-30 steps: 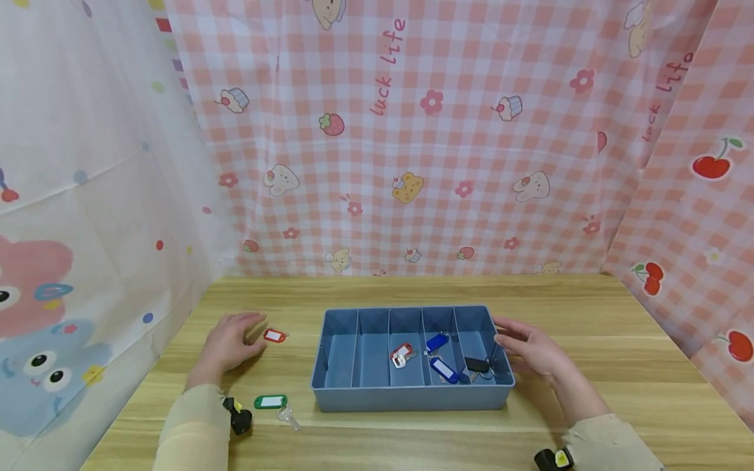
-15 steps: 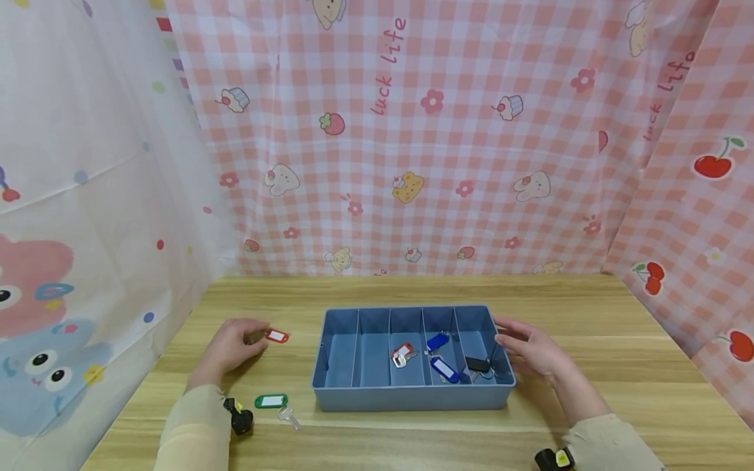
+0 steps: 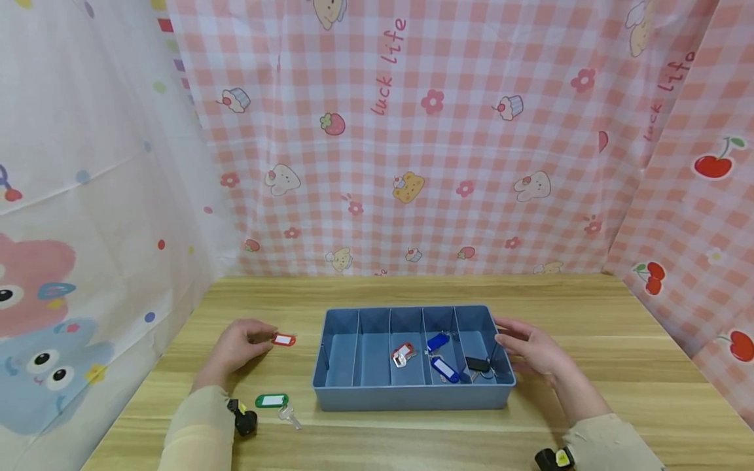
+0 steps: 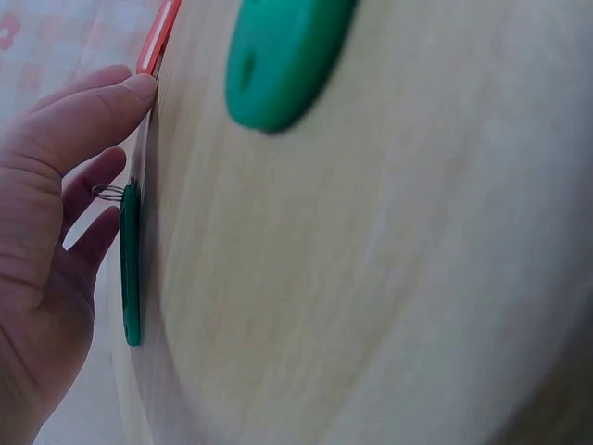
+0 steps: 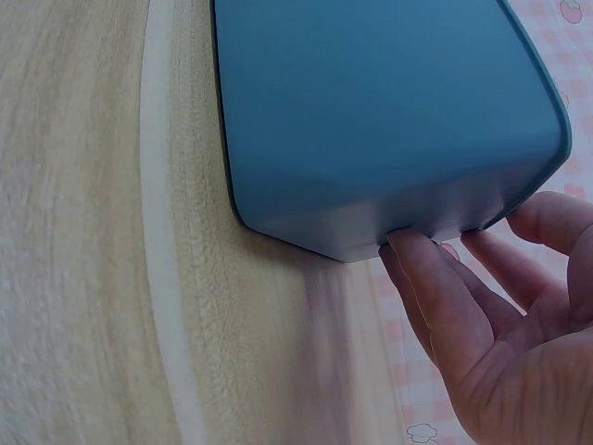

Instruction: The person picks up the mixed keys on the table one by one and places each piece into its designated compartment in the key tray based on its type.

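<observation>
My left hand (image 3: 237,345) pinches a red key tag (image 3: 284,339) between thumb and fingertips, low over the left of the table. In the left wrist view, a green key tag (image 4: 131,269) with a wire ring stands close beside that hand's lower fingers; the head view does not show it. Nearer my body lies another green key tag (image 3: 271,400) with a key (image 3: 288,415). My right hand (image 3: 536,347) holds the right end of a blue divided tray (image 3: 412,398), thumb at the rim and fingers against the outer wall.
Inside the tray, a red tag with a key (image 3: 402,354) lies in the middle compartment. Two blue tags (image 3: 444,369) share the one to its right, and a black tag (image 3: 477,364) with a ring is in the rightmost. Curtains (image 3: 377,144) hang behind and at both sides.
My left hand has drawn slightly right and nearer, and the red key tag has moved with it toward the tray. My right hand and the tray stay where they were.
</observation>
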`<act>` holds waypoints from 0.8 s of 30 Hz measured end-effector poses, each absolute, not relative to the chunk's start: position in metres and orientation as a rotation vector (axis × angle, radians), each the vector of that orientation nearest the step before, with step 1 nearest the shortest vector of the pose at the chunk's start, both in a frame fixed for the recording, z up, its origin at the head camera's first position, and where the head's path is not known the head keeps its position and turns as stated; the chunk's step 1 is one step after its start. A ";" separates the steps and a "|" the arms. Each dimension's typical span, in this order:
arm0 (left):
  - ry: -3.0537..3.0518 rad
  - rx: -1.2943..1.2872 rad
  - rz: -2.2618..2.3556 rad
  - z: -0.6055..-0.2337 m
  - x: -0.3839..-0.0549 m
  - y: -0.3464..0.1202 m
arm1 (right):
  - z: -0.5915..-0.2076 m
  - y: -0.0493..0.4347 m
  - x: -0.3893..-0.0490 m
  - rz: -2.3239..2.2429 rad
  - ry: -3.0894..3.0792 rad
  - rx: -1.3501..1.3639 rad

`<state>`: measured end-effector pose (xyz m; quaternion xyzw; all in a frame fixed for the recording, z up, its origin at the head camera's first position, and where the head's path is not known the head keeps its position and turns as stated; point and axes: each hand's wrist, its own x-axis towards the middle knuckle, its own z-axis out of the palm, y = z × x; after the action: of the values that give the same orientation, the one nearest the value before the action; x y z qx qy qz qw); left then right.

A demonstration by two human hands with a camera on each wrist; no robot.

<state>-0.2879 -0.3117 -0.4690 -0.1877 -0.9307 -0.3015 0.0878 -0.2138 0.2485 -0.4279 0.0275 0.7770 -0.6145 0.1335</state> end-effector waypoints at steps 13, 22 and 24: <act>-2.836 -0.446 -1.019 -0.468 -0.287 -0.308 | -0.427 0.250 -0.214 -1.778 2.266 0.055; -2.863 -0.367 -1.034 -0.470 -0.286 -0.302 | -0.427 0.249 -0.214 -1.787 2.253 0.046; -2.867 -0.354 -1.054 -0.470 -0.285 -0.300 | -0.427 0.249 -0.214 -1.790 2.250 0.048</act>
<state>-0.2855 -0.3004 -0.4697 -0.1150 -0.9318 -0.3426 0.0331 -0.2136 0.2489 -0.4274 0.0164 0.7756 -0.6170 0.1324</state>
